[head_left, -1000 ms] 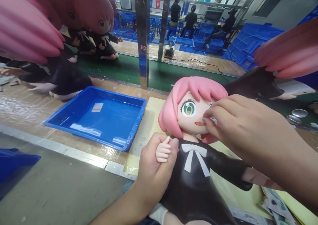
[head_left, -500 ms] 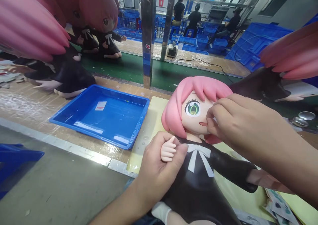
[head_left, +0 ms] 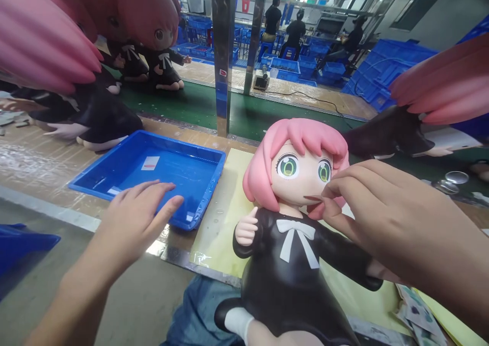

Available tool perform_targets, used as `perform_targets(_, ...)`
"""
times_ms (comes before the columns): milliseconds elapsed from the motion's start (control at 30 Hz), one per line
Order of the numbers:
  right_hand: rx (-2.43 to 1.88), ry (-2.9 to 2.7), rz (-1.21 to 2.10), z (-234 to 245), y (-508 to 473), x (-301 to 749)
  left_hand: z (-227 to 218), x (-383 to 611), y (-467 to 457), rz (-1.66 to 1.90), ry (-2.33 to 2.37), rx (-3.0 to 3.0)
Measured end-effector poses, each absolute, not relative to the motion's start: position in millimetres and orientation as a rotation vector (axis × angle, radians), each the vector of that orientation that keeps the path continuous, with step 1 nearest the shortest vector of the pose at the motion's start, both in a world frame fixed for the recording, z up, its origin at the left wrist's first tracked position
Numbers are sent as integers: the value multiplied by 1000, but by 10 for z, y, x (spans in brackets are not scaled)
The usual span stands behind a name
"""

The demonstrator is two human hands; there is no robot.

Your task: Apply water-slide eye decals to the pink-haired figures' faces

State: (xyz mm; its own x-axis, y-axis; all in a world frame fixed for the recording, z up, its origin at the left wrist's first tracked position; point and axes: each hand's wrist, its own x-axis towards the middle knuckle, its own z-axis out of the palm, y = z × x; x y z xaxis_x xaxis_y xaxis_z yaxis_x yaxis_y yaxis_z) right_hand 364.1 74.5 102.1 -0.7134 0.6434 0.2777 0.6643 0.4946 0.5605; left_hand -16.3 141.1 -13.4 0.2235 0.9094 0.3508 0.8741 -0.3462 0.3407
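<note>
A large doll [head_left: 290, 244] with pink hair, green eyes, a black dress and a white bow leans back against my lap at the bench edge. My right hand [head_left: 367, 213] is beside its cheek, thumb and forefinger pinched together at the corner of its mouth; what they pinch is too small to name. My left hand [head_left: 137, 218] hovers open, fingers stretched out, over the near rim of a shallow blue tray [head_left: 114, 155], holding nothing. The tray has a small white card [head_left: 150, 163] lying inside it.
Several similar dolls [head_left: 160, 35] sit at the back left on a green belt [head_left: 191, 106]. Big pink hair pieces [head_left: 42, 45] fill the left and right edges. A steel post [head_left: 221, 55] stands behind the tray. People sit among blue crates [head_left: 382, 71] far back.
My left hand let go of the doll's hand and moved left toward the blue tray, opening. My right hand slid from the doll's eye down to its mouth, uncovering both eyes.
</note>
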Motion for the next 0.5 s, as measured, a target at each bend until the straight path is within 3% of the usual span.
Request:
perform_targets(133,-1196,-2628,-940,1025,687,3625,-233,-364,1484,298,1676,2651)
perform_targets(267,-1246,-2572,-810,1027,693,3615,-51,-279,1471,-32,1601,2726)
perform_targets(333,-1259,-2567,-805,1023,700,3615,120,-121,1516,87,1676,2761)
perform_targets(400,-1259,-2548,-823,1014,698,3623,302,105,1617,425,1586,2904)
perform_targets(500,-1241,-2540,-850,992,676,3656,524,538,1847,921,958,3231)
